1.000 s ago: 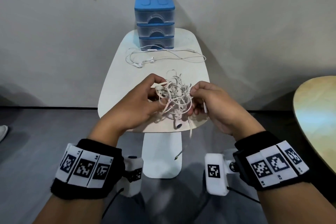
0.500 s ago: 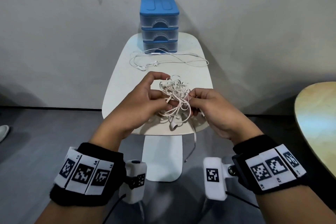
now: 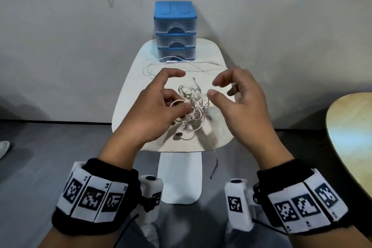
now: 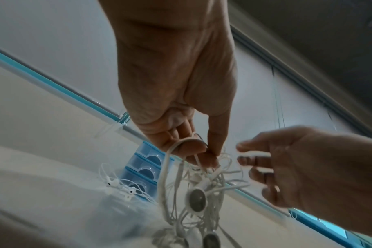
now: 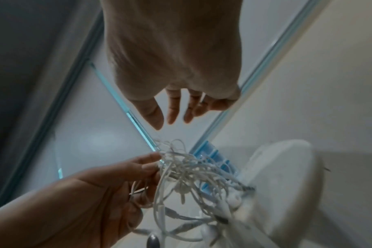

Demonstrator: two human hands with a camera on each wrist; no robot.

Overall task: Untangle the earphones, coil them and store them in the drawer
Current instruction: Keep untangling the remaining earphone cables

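White cord in a knotted clump, the tangled earphones [image 3: 191, 106] hung from the left hand [image 3: 153, 110] above the near half of the small white table [image 3: 128, 94]. That hand pinched a few strands between thumb and fingertips, its index finger stretched out above the rest. From the left wrist view the cord looped over the fingers [image 4: 189, 147] and a round earbud [image 4: 196, 199] dangled below them in the mass of loops. One loose end of the cable [image 3: 214, 159] trailed down past the table's front edge.

The right hand [image 3: 239, 106] was apart from the clump, just beside it, fingers spread and lightly bent with nothing between them; the right wrist view showed the thumb and fingers [image 5: 173, 107] separated and bare, with the tangle [image 5: 193, 174] below.

Farther back on the table a second pair of earphones [image 3: 181, 65] lay spread out in loose curves. Behind it, at the far end against the wall, stood a small blue drawer unit [image 3: 174, 30] of three translucent drawers, all pushed in. A pale wooden round table [image 3: 354, 139] edged in from the right
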